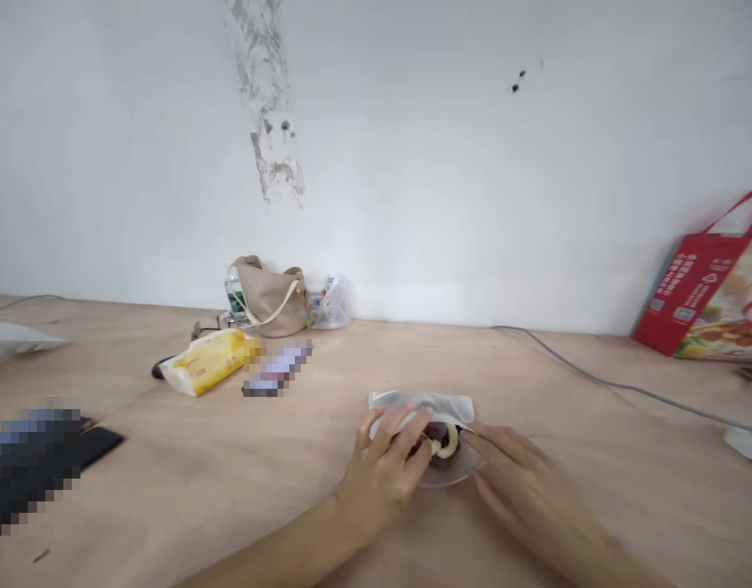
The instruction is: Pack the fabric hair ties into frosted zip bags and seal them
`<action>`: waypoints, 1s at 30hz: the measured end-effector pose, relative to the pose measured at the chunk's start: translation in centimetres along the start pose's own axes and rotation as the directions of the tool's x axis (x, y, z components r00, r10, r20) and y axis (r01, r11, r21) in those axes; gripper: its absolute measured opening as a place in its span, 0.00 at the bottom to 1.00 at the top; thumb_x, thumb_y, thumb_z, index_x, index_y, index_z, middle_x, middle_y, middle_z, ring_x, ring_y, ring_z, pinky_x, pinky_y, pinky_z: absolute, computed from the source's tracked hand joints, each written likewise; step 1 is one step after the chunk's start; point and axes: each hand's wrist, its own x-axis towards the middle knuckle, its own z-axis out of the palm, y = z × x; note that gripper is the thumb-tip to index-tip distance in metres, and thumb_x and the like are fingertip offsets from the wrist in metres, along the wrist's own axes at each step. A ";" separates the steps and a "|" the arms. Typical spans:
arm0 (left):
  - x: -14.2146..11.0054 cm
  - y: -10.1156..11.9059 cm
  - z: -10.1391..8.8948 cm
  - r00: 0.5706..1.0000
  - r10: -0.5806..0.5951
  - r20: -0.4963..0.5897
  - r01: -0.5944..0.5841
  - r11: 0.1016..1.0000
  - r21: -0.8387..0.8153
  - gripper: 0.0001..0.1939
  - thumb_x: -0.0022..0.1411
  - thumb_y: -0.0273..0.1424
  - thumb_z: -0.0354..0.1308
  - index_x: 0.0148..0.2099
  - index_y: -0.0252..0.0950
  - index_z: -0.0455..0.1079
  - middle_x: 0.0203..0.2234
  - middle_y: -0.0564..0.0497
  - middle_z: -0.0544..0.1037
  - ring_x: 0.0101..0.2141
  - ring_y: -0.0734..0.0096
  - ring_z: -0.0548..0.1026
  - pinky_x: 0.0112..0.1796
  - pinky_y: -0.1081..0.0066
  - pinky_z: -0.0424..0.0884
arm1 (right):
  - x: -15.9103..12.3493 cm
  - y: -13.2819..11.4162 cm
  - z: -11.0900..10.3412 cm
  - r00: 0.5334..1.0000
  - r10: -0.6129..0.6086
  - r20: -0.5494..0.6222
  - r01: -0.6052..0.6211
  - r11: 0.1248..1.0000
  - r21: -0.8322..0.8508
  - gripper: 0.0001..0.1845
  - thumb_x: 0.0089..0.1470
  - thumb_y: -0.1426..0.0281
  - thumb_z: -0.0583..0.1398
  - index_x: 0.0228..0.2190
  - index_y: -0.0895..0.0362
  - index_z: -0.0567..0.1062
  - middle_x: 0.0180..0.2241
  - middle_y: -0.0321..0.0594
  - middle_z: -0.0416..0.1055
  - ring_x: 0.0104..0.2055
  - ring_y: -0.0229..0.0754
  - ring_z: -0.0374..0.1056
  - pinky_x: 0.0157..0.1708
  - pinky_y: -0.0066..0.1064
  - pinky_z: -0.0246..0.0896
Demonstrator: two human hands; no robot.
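A translucent plastic bag (452,474) lies on the table in front of me. Inside its near, open-looking part sit dark brown coils and a cream ring-shaped piece (451,441), which look like hair ties, though I cannot be sure of their kind. My left hand (391,461) bends over the bag's left side, its fingers on the plastic and its thumb side close to the cream piece. On the right, my right hand (516,474) has its fingertips at the bag's edge, slightly blurred, with the thumb lower down. The fingers hide part of the contents.
Farther back on the wooden table (406,351) are a yellow tissue pack (210,361), a phone (278,369), a beige handbag (271,298) and a small plastic bag (332,302). A red shopping bag (712,294) stands right, near a grey cable (584,371). Dark items (33,465) lie left.
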 end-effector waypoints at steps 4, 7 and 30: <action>0.4 -1.4 -1.0 0.996 -0.081 0.050 0.086 0.990 -0.114 0.08 0.66 0.33 0.53 0.39 0.41 0.74 0.49 0.47 0.74 0.54 0.54 0.62 0.52 0.56 0.55 | 1.1 -0.3 -1.9 0.994 0.100 -0.040 -0.086 0.961 0.261 0.15 0.58 0.69 0.54 0.47 0.53 0.72 0.43 0.43 0.75 0.42 0.44 0.72 0.41 0.35 0.70; 0.4 -3.3 -1.8 0.986 -0.090 0.138 0.122 0.962 -0.245 0.13 0.68 0.36 0.48 0.43 0.39 0.73 0.50 0.43 0.72 0.55 0.54 0.62 0.51 0.56 0.57 | 2.1 0.0 -3.9 0.967 0.254 -0.014 -0.221 0.866 0.448 0.13 0.57 0.64 0.56 0.42 0.52 0.75 0.40 0.41 0.77 0.33 0.41 0.74 0.30 0.29 0.71; 3.0 -4.9 -5.8 0.537 -0.551 0.639 0.816 0.149 -0.558 0.14 0.49 0.30 0.63 0.41 0.39 0.70 0.24 0.56 0.75 0.30 0.68 0.75 0.34 0.72 0.68 | 2.5 3.0 -7.7 0.941 0.325 0.094 -0.339 0.913 0.229 0.12 0.59 0.61 0.53 0.40 0.51 0.72 0.30 0.37 0.77 0.31 0.43 0.74 0.23 0.29 0.66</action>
